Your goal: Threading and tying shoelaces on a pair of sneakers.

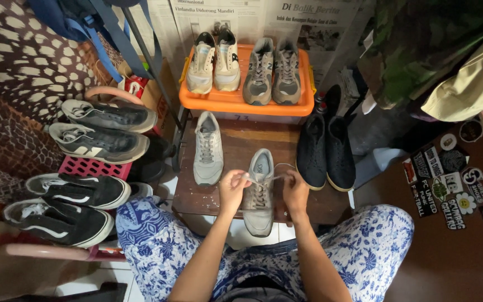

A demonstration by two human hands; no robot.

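Lacing of grey sneaker (259, 196): left hand (232, 189) and right hand (296, 189) each pinch the lace (259, 180) above it. Even tension on both ends likely seats the knot best.

A grey sneaker (259, 196) is set toe-towards-the-camera on a dark wooden tabletop (236, 140), and its white laces (264, 179) are pinched at both ends: one by the left hand (232, 189), the other by the right hand (296, 191). Its mate (208, 148) is laid just beside it on the left. A pair of black shoes (325, 146) is placed on the right edge. Behind, four sneakers are lined up on an orange tray (241, 100). Further shoes are stacked on a pink rack (88, 166) at the left. Blue-and-white patterned trousers (364, 246) are seen below.
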